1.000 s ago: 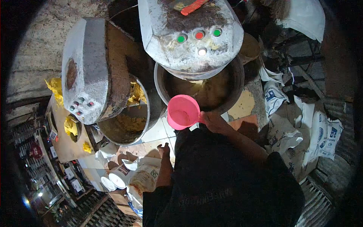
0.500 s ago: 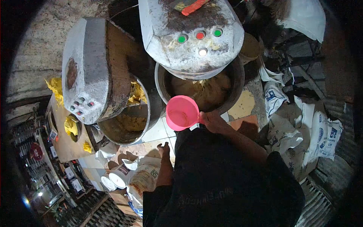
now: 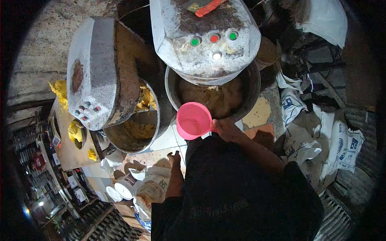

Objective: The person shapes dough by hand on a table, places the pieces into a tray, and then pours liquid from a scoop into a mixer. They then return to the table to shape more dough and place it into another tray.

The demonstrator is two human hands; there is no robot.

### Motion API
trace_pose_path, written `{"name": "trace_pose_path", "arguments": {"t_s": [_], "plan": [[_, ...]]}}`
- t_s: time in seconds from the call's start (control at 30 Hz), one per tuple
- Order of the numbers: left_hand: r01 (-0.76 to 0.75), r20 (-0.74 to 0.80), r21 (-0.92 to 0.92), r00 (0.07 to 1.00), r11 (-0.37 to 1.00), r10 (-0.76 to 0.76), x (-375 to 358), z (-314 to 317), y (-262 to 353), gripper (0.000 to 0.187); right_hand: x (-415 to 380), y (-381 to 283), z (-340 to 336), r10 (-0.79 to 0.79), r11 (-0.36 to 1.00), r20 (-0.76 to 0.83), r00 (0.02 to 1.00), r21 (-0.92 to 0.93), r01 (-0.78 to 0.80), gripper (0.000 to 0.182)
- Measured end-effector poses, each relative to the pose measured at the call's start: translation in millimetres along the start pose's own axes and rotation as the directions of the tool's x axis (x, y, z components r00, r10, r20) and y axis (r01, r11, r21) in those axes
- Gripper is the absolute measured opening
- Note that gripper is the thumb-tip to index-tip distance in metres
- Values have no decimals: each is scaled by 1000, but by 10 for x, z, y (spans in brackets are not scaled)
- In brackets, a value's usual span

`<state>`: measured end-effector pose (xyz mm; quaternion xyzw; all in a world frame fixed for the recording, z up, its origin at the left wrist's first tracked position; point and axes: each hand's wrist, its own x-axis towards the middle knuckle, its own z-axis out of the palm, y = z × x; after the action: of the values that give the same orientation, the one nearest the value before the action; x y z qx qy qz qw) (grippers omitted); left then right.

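My right hand [image 3: 226, 130] is closed on the handle of a pink plastic dipper [image 3: 194, 121]. The dipper is held at the near rim of a large metal mixing bowl [image 3: 170, 89], its mouth facing up toward me; no contents can be made out in it. Inside the bowl lies a brownish dough-like mass [image 3: 215, 96], under the head of a worn white mixer [image 3: 205, 48]. My left hand [image 3: 174, 159] hangs low over the tiled floor with nothing in it, its fingers loosely bent and apart.
At left stands a second mixer [image 3: 92, 72], its bowl [image 3: 157, 120] holding yellow dough. More yellow dough [image 3: 75, 131] sits on a wooden table [image 3: 66, 154]. White buckets [image 3: 125, 188] and a sack [image 3: 155, 184] are by my left arm; several sacks [image 3: 339, 146] lie at right.
The mass in the bowl under the white mixer has shifted shape. Both hands and the pink dipper stay practically where they were; the view has moved very slightly.
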<state>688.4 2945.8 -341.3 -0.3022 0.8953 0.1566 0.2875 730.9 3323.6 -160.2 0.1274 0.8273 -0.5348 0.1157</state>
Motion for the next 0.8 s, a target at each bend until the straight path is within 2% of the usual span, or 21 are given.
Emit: {"name": "trace_pose_path", "arguments": {"t_s": [0.07, 0.13, 0.2, 0.27, 0.3, 0.37, 0.4, 0.47, 0.5, 0.53, 0.6, 0.7, 0.77, 0.8], "plan": [[-11, 12, -47, 1000, 999, 12, 52, 40, -62, 62, -6, -48, -31, 22, 1000, 24, 999, -2, -22, 53], [-18, 24, -82, 1000, 996, 20, 127, 82, -128, 63, 15, 60, 47, -73, 996, -33, 997, -56, 71, 52], [-22, 35, -106, 999, 994, 26, 139, 86, -127, 63, 18, 54, 39, -72, 997, -38, 997, -43, 70, 52], [-29, 19, -86, 999, 996, 31, 86, 52, -70, 62, 4, -70, -44, 23, 999, 10, 1000, 37, -24, 51], [-32, 12, -76, 999, 997, 33, 47, 29, -36, 62, 5, -78, -43, 6, 1000, -6, 1000, 30, -5, 50], [-128, 8, -126, 991, 984, 130, 286, 194, -250, 60, 10, -92, -46, -31, 999, -36, 999, 14, 32, 50], [-175, 4, -151, 984, 973, 178, 369, 250, -326, 59, 17, -89, -45, -44, 998, -27, 999, -48, 43, 49], [-110, -5, -76, 994, 991, 110, 118, 72, -110, 58, 32, -50, -34, -69, 983, -3, 998, -170, 68, 49], [-74, -11, -39, 997, 996, 74, 23, 11, -44, 58, 29, 1, -3, -184, 959, -57, 981, -228, 166, 48], [-82, -11, -83, 997, 993, 81, 17, 13, -73, 58, 15, 49, 38, -297, 922, -103, 949, -289, 258, 47], [-95, -14, -175, 995, 980, 95, -26, -36, -87, 58, 7, 75, 75, -326, 906, -117, 938, -323, 275, 45], [-59, -10, -115, 998, 992, 58, 28, -97, -146, 59, 45, -93, 4, -72, 975, -28, 997, -214, 64, 35], [-63, -14, -159, 998, 985, 61, 69, -131, -206, 61, 98, -359, -116, 89, 991, 51, 995, -104, -83, 31], [-48, -18, -180, 999, 983, 46, 109, -133, -254, 61, 137, -392, -121, -26, 988, 26, 999, -152, 29, 30]]}}
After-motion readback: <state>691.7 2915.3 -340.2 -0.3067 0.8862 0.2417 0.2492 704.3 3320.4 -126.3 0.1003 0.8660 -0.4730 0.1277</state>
